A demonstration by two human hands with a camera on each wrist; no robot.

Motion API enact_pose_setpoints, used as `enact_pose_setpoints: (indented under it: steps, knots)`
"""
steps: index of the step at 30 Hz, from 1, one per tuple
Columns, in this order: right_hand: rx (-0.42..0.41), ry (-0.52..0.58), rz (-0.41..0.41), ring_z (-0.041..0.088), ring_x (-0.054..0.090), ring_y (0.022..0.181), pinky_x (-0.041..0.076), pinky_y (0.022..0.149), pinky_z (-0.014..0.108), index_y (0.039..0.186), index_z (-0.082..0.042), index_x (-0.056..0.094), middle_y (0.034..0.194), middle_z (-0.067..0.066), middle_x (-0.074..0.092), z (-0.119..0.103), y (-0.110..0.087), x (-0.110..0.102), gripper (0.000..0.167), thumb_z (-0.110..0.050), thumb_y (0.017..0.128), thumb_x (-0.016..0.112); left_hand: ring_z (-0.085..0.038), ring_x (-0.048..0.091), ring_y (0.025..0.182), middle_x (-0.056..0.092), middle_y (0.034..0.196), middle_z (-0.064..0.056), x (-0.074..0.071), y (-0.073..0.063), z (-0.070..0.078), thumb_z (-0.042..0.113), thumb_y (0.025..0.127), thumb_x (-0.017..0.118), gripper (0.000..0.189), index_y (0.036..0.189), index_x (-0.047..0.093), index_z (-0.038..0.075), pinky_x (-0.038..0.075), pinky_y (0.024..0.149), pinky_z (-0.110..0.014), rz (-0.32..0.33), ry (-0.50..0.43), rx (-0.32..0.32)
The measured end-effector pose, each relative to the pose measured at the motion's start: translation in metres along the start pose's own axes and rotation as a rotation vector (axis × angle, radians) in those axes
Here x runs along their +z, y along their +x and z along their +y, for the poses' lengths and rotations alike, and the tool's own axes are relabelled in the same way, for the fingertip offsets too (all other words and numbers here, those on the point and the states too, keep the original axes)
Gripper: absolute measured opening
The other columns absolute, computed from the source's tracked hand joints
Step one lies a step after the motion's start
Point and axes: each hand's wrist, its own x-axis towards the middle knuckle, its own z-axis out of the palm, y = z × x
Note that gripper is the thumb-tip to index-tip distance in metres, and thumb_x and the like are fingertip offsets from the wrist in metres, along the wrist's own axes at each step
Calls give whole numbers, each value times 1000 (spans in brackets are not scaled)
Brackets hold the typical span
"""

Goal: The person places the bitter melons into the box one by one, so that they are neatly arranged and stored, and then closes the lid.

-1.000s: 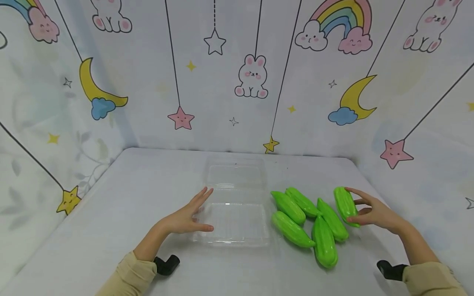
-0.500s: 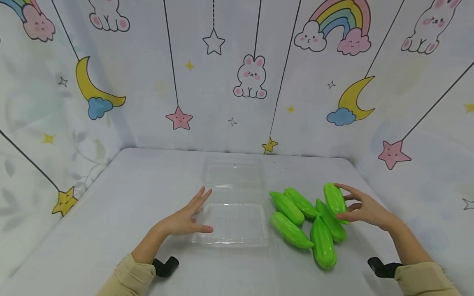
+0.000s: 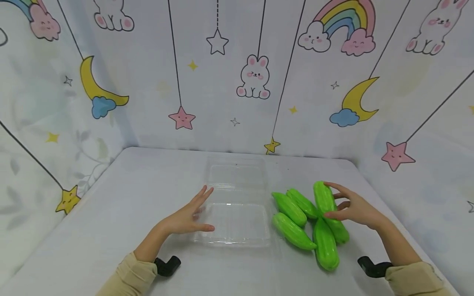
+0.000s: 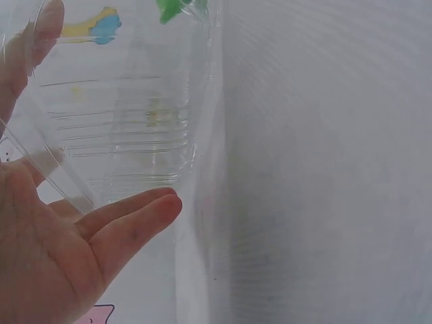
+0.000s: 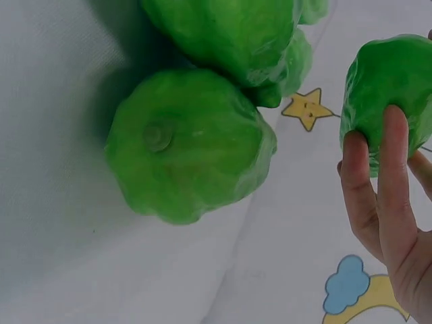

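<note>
Pinching one gourd in right hand, with thumb on one side and fingers on the other. Holding it above or against the other gourds; can't tell which. Spreading left hand, with thumb and fingers well apart, at left side of clear box; can't confirm contact with its wall. Counting five more gourds on table, right of box. Seeing no gourd in box.

Judging as early: likely just transferring a first gourd towards box. Probably need to clear the pile and cross left without loosening pinch or nudging neighbours; maybe also steady box with left hand.

Hard to trace box edges, clear on white. Can't make out any hinge to lid, laid open behind. In right wrist view, losing right hand and held gourd partly off the right edge. In left wrist view, getting left hand cut off and only a green scrap up top.
</note>
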Motion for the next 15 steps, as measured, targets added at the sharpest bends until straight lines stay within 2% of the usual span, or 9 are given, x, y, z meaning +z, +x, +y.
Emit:
enact_pose_setpoints:
  steps: [15]
  knots:
    - [-28,-20,7,25,59,88,50,64,33,145,-18,23,126,29,41,-26,12,15,87,-23,76,76,-44,29,128,-17,151,-6,-2,-1,-2,35,76,74,103,147,-1,32,33,100,-50,14,8,-14]
